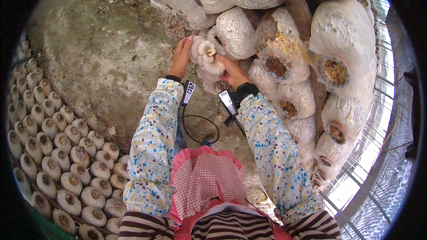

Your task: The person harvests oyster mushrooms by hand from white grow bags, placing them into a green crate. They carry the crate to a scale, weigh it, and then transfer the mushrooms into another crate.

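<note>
A cluster of pale oyster mushrooms lies between my two hands, in front of the stacked grow bags. My left hand touches its left side, with the fingers along the cap edges. On the right side, my right hand has its thumb on top of a cap and its fingers partly hidden beneath. Whether the cluster is still joined to a bag cannot be seen. Just below it is a second mushroom cluster, and the mouth of a grow bag sits just above my right hand.
Stacked white grow bags with open mouths form a wall at the right and top. Another mushroom cluster grows at upper left of my hands. Rows of bags fill the lower left, across a stained concrete floor. A black cable loops below my wrists.
</note>
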A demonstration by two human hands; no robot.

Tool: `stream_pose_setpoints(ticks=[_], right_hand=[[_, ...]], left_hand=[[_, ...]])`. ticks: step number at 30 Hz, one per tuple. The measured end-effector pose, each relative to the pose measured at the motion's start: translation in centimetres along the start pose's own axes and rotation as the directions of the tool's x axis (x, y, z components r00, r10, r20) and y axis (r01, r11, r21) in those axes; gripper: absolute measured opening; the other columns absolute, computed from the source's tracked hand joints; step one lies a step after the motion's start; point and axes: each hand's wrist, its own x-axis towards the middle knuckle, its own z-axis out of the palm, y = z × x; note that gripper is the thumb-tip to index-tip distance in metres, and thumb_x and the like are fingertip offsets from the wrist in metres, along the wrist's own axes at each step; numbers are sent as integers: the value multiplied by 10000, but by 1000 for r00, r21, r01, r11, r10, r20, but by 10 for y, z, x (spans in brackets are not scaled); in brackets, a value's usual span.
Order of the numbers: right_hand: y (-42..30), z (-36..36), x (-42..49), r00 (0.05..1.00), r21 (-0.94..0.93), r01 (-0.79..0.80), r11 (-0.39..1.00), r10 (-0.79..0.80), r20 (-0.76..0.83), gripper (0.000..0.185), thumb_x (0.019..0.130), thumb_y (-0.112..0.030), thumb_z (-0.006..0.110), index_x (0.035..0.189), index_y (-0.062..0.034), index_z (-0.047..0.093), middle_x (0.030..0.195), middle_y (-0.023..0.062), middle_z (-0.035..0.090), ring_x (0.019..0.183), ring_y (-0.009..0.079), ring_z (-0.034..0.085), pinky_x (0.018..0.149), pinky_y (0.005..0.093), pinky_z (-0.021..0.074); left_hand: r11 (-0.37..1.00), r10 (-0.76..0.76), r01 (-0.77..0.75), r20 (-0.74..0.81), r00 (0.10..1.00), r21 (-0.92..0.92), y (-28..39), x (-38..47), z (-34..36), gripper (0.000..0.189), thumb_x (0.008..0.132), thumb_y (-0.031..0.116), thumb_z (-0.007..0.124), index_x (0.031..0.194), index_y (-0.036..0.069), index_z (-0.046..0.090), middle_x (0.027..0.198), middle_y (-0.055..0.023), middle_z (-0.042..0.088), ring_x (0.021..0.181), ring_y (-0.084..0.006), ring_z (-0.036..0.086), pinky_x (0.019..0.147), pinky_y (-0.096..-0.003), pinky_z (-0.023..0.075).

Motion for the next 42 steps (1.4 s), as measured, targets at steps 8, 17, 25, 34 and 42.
stream_pose_setpoints(ticks=[8,17,25,34,42], right_hand=[[5,-3,13,999,-17,-19,1000,19,34,531,686,-314,729,1072,-3,539,951,80,612,760,192,607,546,342,445],[20,16,17,994,31,62,998,-59,-91,488,724,-224,693,1063,81,521,963,138,606,802,233,631,653,359,528],[27,19,27,997,14,67,998,-67,-33,419,744,-146,665,1066,82,522,974,139,606,810,222,635,655,341,540],[47,50,45,986,-13,84,996,-85,-146,419,801,-195,644,1113,53,514,988,147,605,781,256,645,614,382,556],[60,50,67,917,-124,250,960,-276,-288,536,759,-188,692,1171,69,466,1044,147,579,872,220,607,675,335,519]], left_hand=[[881,-135,260,317,939,-395,-30,25,21,432,899,480,472,1118,114,543,1042,-51,614,969,-195,593,871,-342,462],[970,-1,3,9,1000,-245,-76,5,27,477,928,439,418,1219,71,505,1133,-79,576,1040,-189,566,879,-321,458],[896,234,-271,-146,961,-352,-106,-16,34,377,925,301,445,1203,53,503,1140,-65,553,1049,-178,540,876,-327,450],[882,146,-105,55,988,-459,-98,7,-5,362,894,293,507,1158,44,519,1079,-44,560,1029,-165,527,857,-312,428],[873,88,-82,-9,996,-480,-117,14,3,454,905,333,501,1280,90,421,1238,-72,490,1139,-198,486,948,-356,411]])
